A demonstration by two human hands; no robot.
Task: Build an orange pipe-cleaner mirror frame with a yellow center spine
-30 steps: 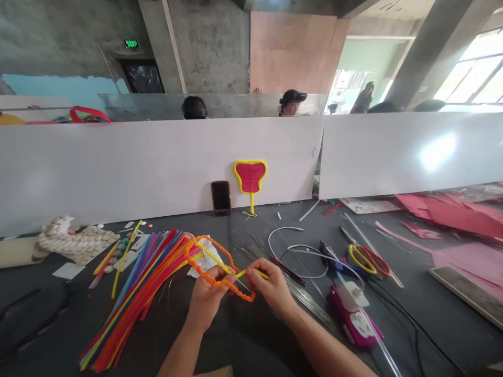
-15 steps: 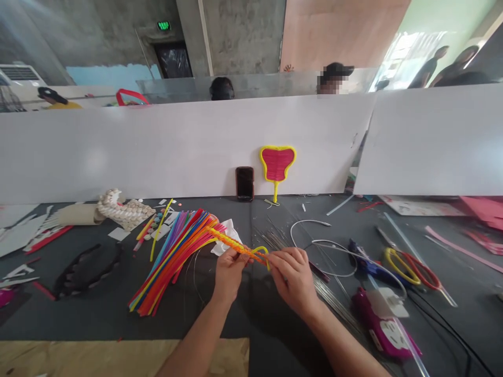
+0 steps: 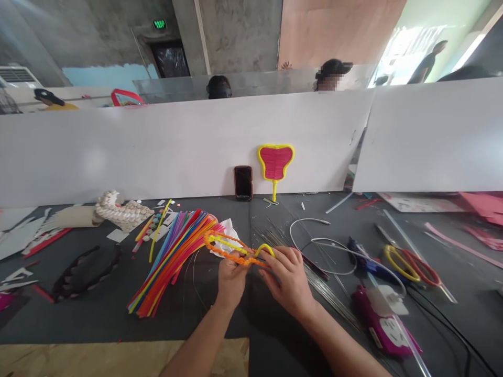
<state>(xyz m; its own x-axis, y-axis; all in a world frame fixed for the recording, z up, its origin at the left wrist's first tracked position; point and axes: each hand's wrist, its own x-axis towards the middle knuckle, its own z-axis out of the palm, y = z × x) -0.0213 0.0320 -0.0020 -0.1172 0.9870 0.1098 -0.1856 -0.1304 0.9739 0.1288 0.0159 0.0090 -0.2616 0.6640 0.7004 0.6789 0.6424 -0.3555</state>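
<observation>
My left hand (image 3: 231, 280) is closed, pinching a loop of twisted orange pipe cleaner (image 3: 223, 254) by its near side. A yellow pipe cleaner (image 3: 266, 247) runs through the loop, and its free part bends up in an arc at the right. My right hand (image 3: 291, 280) has its fingers closed around the yellow strand beside the loop's right end; its fingertips are partly hidden. Just left of the loop lies a fanned bundle of colourful pipe cleaners (image 3: 167, 269). Behind, a small red fan with a yellow rim (image 3: 276, 162) leans against the white board.
A phone (image 3: 243, 183) leans on the board (image 3: 176, 152). Loose thin wires (image 3: 334, 301), a white cable (image 3: 291, 235), scissors (image 3: 401, 264) and a magenta power strip (image 3: 387, 327) lie right. A shell-like white craft (image 3: 121, 210) and a dark headband (image 3: 86, 272) lie left.
The orange loop turned edge-on, then tilted partly open again. The yellow strand, straight between my hands before, now arcs up by my right fingers. The camera view swung left.
</observation>
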